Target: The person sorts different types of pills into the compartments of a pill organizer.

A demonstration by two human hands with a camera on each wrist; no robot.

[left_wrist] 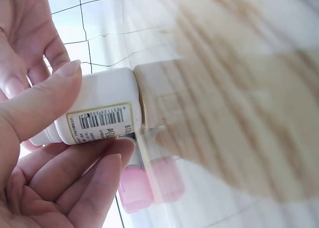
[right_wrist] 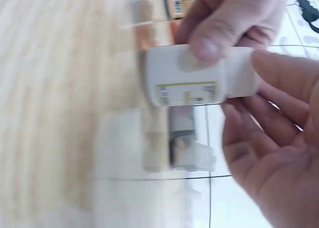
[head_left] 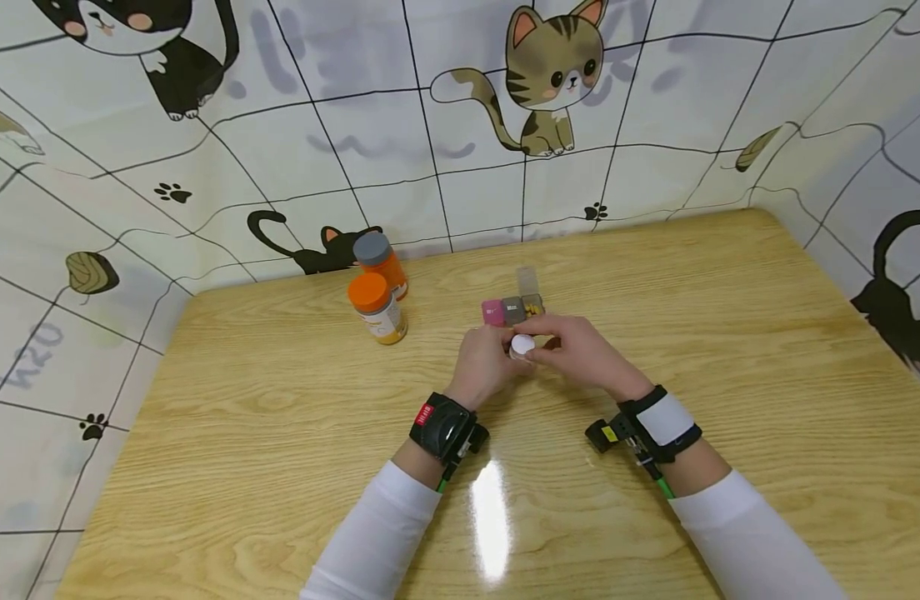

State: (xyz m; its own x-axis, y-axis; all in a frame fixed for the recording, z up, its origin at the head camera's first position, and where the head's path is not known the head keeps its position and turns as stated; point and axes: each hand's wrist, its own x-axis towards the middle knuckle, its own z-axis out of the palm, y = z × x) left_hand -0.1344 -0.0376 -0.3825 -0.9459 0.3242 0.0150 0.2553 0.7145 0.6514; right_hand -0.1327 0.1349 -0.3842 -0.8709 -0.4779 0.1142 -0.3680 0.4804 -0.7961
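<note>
A small white pill bottle [left_wrist: 112, 91] with a barcode label stands upright, its base at the tabletop. My left hand [head_left: 481, 362] grips the bottle's body between thumb and fingers. At the top, the thumb and fingers of my right hand [head_left: 583, 354] hold the white cap [right_wrist: 239, 71]. Just beyond both hands sits a small pill organizer [head_left: 513, 310] with a pink box, a grey box and a third box whose clear lid [head_left: 527, 280] is raised. Yellow pills [head_left: 533, 308] lie in that third box.
To the left of the organizer stand two more bottles, an orange one with a grey lid [head_left: 372, 248] and a clear one with an orange lid [head_left: 368, 292]. A cat-printed curtain [head_left: 467, 192] borders the wooden table [head_left: 280, 442] at the back and sides.
</note>
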